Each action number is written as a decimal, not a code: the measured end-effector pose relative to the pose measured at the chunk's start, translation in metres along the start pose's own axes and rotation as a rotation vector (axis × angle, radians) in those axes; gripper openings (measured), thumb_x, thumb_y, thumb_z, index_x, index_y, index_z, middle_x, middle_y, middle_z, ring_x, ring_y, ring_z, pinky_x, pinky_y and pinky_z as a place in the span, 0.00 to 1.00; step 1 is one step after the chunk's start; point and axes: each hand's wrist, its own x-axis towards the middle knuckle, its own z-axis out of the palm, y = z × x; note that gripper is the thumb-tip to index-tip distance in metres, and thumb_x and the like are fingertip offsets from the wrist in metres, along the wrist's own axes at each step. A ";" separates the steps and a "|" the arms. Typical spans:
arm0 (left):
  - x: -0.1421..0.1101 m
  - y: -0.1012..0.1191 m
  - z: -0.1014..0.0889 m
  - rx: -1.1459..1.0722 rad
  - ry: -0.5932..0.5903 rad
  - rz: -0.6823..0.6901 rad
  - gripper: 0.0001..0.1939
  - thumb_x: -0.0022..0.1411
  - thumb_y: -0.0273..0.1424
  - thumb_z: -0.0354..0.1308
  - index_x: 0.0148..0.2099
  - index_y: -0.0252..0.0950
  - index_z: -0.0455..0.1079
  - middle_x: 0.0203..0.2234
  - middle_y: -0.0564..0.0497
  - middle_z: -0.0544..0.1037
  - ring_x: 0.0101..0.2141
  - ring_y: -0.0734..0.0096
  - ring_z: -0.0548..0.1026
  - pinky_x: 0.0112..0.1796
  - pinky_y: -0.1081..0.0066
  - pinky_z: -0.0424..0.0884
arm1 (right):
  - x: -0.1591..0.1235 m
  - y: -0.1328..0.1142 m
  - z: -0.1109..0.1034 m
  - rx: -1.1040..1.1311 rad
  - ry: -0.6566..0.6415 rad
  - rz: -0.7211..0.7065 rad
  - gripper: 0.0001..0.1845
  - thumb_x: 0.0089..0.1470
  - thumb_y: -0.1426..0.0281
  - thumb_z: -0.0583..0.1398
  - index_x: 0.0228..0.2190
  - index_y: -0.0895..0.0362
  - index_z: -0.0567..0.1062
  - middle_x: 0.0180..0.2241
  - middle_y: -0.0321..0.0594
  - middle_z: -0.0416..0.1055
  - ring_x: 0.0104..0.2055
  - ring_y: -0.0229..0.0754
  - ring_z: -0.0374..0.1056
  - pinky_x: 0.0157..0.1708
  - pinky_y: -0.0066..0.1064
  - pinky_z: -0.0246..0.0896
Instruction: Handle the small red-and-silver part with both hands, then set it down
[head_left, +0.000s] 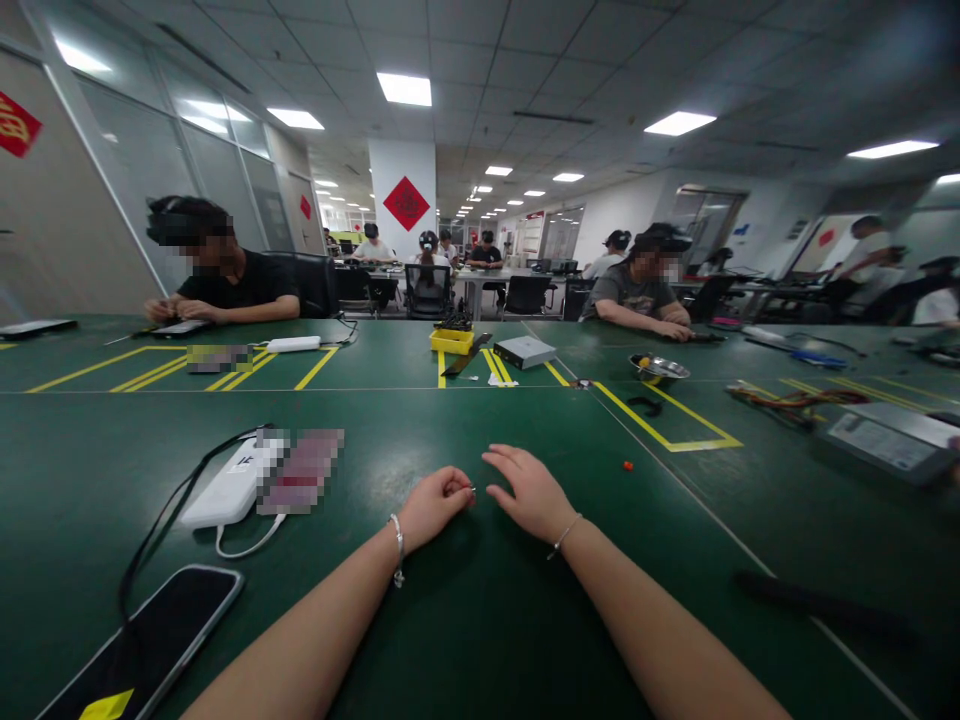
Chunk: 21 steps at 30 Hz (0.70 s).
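My left hand (439, 507) is closed just above the green table (450, 630), its thumb and forefinger pinched together. A tiny shiny bit (472, 490) shows at those fingertips, too small to name. Facing it, my right hand (531, 492) holds nothing, with its thumb and fingers spread apart. A small gap separates the two hands. To the right of my right hand lies a small orange piece (628, 466) on the tabletop.
A white power bank (238, 480) with cables and a phone (150, 650) lie at left. Farther back are a yellow bin (452, 341), a grey box (524, 351) and a metal bowl (660, 367). A metal-cased unit (892, 440) with wires is at right. Two people sit across the table.
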 end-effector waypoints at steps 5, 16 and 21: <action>-0.001 0.001 -0.001 -0.075 0.009 -0.026 0.07 0.51 0.33 0.50 0.32 0.35 0.60 0.22 0.53 0.73 0.25 0.75 0.70 0.28 0.75 0.63 | -0.023 0.080 -0.019 -0.350 0.038 0.641 0.25 0.49 0.63 0.50 0.50 0.56 0.60 0.53 0.49 0.53 0.55 0.54 0.44 0.49 0.47 0.44; -0.001 -0.001 -0.002 -0.029 0.030 -0.016 0.10 0.53 0.34 0.48 0.36 0.35 0.63 0.25 0.52 0.73 0.29 0.73 0.71 0.32 0.73 0.64 | -0.053 0.140 -0.037 -0.373 -0.126 0.985 0.22 0.46 0.73 0.48 0.44 0.60 0.68 0.44 0.52 0.64 0.46 0.48 0.60 0.43 0.38 0.52; -0.002 0.001 -0.003 0.054 0.041 0.000 0.10 0.53 0.35 0.48 0.35 0.35 0.64 0.26 0.52 0.73 0.28 0.74 0.70 0.31 0.74 0.64 | -0.051 0.134 -0.038 -0.370 -0.091 0.947 0.16 0.44 0.76 0.49 0.34 0.60 0.73 0.36 0.52 0.67 0.38 0.46 0.64 0.36 0.36 0.56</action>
